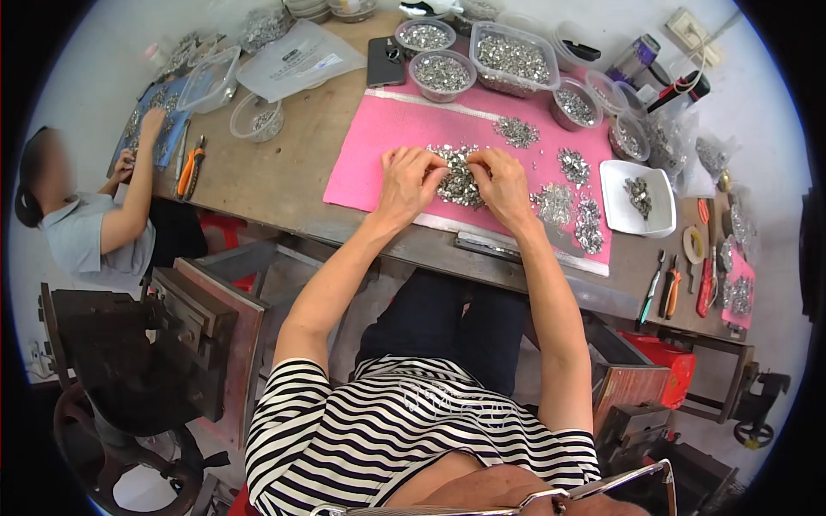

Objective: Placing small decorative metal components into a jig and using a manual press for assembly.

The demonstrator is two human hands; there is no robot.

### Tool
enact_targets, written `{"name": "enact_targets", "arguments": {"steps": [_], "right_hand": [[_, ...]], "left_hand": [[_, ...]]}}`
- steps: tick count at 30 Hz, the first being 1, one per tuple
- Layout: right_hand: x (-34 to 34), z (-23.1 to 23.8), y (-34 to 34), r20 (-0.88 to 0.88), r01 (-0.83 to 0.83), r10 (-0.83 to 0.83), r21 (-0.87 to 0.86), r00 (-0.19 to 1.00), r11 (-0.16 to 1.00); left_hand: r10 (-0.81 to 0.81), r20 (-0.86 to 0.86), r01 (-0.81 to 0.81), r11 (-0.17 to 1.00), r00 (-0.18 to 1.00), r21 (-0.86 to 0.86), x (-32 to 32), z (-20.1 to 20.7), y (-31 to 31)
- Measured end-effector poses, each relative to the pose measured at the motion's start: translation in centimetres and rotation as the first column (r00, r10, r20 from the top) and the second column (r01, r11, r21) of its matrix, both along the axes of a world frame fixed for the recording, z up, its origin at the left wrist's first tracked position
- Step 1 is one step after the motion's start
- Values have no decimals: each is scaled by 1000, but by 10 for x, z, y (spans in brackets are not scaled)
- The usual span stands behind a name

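Observation:
A heap of small shiny metal pieces (459, 182) lies on a pink mat (366, 155) in front of me. At the heap's left edge is my left hand (406, 182), its thumb and fingers drawn together in a pinch. My right hand (502, 184) pinches in the same way at the opposite edge. Whatever the fingertips hold is too small to make out. Smaller sorted piles surround the right hand: a far pile (516, 132), a right pile (573, 167), a paler pile (553, 205) and a near pile (588, 225).
Plastic tubs of metal pieces (514, 62) line the back. A white dish (615, 199) stands right, with pliers (669, 292) nearer the edge. A phone (385, 62) lies at the mat's far left corner. Another person (86, 224) works at the table's left end.

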State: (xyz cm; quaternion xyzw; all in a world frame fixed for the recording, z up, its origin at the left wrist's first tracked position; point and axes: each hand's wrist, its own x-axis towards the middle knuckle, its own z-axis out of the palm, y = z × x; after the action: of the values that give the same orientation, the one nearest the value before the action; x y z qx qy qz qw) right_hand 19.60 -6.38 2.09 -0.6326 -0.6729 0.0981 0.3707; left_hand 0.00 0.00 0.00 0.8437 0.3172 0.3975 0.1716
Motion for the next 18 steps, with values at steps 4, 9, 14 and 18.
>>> {"name": "enact_targets", "arguments": {"steps": [4,9,14,18], "right_hand": [[0,-1,2,84,19,-25,73,996,997],[-16,0,11,160,51,-69,118,985,992],[-20,-4,19,229,76,-88,60,969,995],[-18,-5,23,174,72,-81,61,981,996]], "left_hand": [[24,91,-21,999,996,-27,0,0,-3],[18,81,-19,1000,997,7,-3,3,-13],[-2,26,2,1000,1000,3,-19,6,-38],[-41,-35,43,998,999,54,-20,-1,-52]]}}
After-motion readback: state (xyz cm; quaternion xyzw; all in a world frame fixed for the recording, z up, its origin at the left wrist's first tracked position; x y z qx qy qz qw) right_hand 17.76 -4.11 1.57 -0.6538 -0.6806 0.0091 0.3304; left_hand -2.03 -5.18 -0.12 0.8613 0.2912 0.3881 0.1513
